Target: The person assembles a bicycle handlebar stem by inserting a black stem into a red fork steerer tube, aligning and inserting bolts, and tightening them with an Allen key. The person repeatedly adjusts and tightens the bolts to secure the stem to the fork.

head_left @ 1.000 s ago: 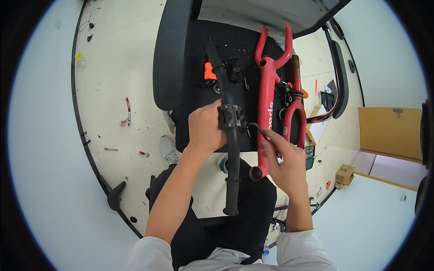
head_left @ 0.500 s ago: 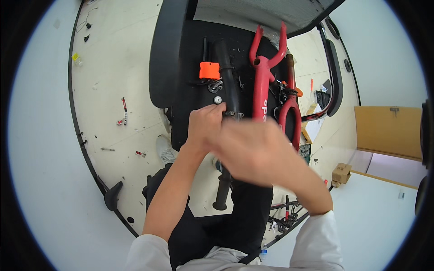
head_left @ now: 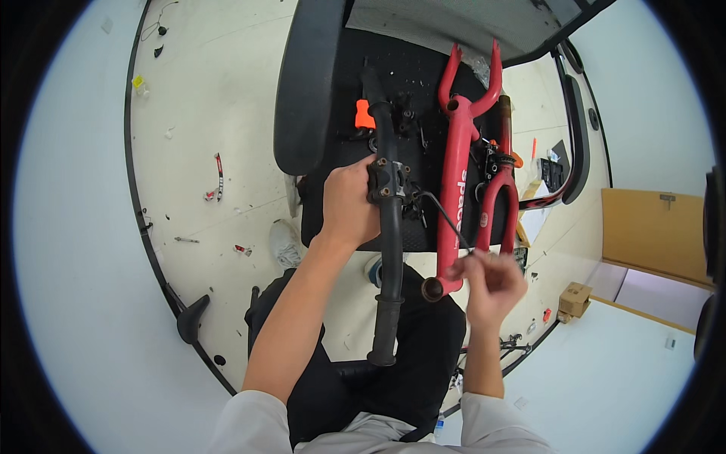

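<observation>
My left hand [head_left: 349, 203] is closed around the stem [head_left: 391, 180] clamped at the middle of a black bicycle handlebar [head_left: 390, 257]. The bar runs lengthwise in front of me, its near grip above my legs. A thin bent hex key [head_left: 446, 216] reaches from the right side of the stem to my right hand [head_left: 491, 286], whose fingers pinch its near end. Whether the key's tip sits in a bolt is too small to tell. Beside the bar lies a red bicycle frame [head_left: 458, 174], with a red fork [head_left: 490, 204] to its right.
Everything rests on a black chair seat [head_left: 423, 234] with an armrest [head_left: 308, 91] on the left. An orange piece [head_left: 364, 115] and small dark metal parts lie beyond my left hand. A saddle [head_left: 193, 319] and loose bits are on the floor; a cardboard box [head_left: 575, 299] stands at right.
My right hand has swung from over the stem to the lower right, uncovering the stem and hex key. The handlebar has turned, and my left hand still holds it. The view has shifted slightly.
</observation>
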A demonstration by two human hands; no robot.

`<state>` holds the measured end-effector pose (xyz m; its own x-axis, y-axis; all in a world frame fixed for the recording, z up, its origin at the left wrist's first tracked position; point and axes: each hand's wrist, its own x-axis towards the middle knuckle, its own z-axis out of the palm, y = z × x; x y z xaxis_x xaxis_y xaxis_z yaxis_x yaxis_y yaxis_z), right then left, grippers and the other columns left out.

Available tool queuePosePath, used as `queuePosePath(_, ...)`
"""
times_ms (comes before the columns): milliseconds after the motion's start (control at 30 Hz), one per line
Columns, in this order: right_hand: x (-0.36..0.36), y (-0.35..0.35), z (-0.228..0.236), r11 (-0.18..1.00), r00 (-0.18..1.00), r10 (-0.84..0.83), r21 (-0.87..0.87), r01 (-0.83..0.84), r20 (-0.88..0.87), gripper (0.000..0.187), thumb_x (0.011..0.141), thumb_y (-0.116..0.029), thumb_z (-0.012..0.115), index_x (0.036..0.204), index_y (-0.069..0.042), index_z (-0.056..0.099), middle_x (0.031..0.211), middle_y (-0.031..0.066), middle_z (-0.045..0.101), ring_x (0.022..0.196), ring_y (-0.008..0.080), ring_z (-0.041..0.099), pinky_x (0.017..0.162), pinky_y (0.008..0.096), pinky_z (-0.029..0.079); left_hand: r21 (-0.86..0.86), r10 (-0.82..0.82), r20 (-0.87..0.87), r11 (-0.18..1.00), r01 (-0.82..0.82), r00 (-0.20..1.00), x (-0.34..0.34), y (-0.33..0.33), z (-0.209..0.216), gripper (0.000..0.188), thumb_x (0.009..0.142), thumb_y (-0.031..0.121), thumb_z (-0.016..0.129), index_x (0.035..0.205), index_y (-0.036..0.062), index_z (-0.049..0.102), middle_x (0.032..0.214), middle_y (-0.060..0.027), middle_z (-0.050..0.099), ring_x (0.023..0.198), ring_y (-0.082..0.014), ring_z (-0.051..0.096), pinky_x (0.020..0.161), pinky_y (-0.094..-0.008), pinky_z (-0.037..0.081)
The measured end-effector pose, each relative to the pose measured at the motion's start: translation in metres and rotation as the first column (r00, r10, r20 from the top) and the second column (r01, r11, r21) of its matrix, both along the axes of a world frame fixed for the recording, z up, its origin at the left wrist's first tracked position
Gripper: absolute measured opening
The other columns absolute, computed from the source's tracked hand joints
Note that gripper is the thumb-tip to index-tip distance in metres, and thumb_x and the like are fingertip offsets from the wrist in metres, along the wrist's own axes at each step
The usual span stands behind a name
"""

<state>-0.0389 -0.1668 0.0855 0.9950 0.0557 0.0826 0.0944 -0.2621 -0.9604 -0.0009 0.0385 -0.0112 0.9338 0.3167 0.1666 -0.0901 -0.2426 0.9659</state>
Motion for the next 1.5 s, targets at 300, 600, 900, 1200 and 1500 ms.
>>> queuePosePath(300,0.044,0.066,0.053,0.582,0.512,0.786,-0.693,-0.426,0.345,0.017,0.073,-0.002,0.082,0.080,-0.003,0.067,0.064,0.0043,0.062,0.047,0.0148,0.057,0.044,0.0249,0.044,0.391,-0.100,0.102,0.919,0.053,0.990,0.000,-0.011,-0.004,0.027,0.063,0.014,0.076,0.084,0.0051,0.061,0.069,-0.0119,0.060,0.067,-0.0313,0.063,0.056,-0.0416,0.048)
queuePosePath(600,0.119,0.014,-0.002,0.898,0.880,0.221,0.440,-0.014,-0.421,0.013,0.094,-0.010,0.067,0.087,-0.002,0.060,0.065,0.0024,0.053,0.049,0.0126,0.054,0.045,0.0252,0.041,-0.180,0.022,0.014,0.983,-0.019,1.000,0.001,-0.008,0.014,0.020,0.070,0.000,0.073,0.089,0.0005,0.068,0.069,-0.0025,0.068,0.061,-0.0115,0.065,0.058,-0.0267,0.051)
queuePosePath(900,-0.006,0.043,0.036,0.767,0.735,0.610,-0.451,-0.456,0.295,0.019,0.076,0.004,0.076,0.094,-0.001,0.071,0.065,0.0050,0.062,0.054,0.0162,0.064,0.048,0.0284,0.051,-0.079,-0.049,0.047,0.995,0.052,0.998,-0.003,-0.021,0.001,0.022,0.065,0.008,0.075,0.086,0.0033,0.071,0.068,-0.0112,0.068,0.061,-0.0261,0.067,0.057,-0.0340,0.052)
queuePosePath(1200,0.142,0.061,0.049,0.910,0.859,0.355,-0.076,-0.408,-0.367,0.026,0.088,-0.017,0.075,0.078,0.002,0.062,0.054,-0.0008,0.052,0.047,0.0072,0.052,0.042,0.0227,0.033,-0.094,-0.048,0.081,0.994,0.056,0.996,-0.006,-0.025,0.014,0.023,0.065,0.016,0.079,0.083,0.0073,0.067,0.070,-0.0087,0.067,0.064,-0.0277,0.068,0.060,-0.0347,0.055)
queuePosePath(1500,-0.010,0.000,0.010,0.886,0.979,0.141,0.460,-0.060,-0.145,0.011,0.090,0.005,0.060,0.086,-0.001,0.053,0.072,0.0199,0.065,0.061,0.0253,0.069,0.049,0.0337,0.056,-0.228,-0.092,0.027,0.969,0.096,0.995,-0.011,-0.020,0.023,0.023,0.063,0.007,0.077,0.085,0.0019,0.070,0.071,-0.0082,0.070,0.064,-0.0228,0.068,0.062,-0.0331,0.053)
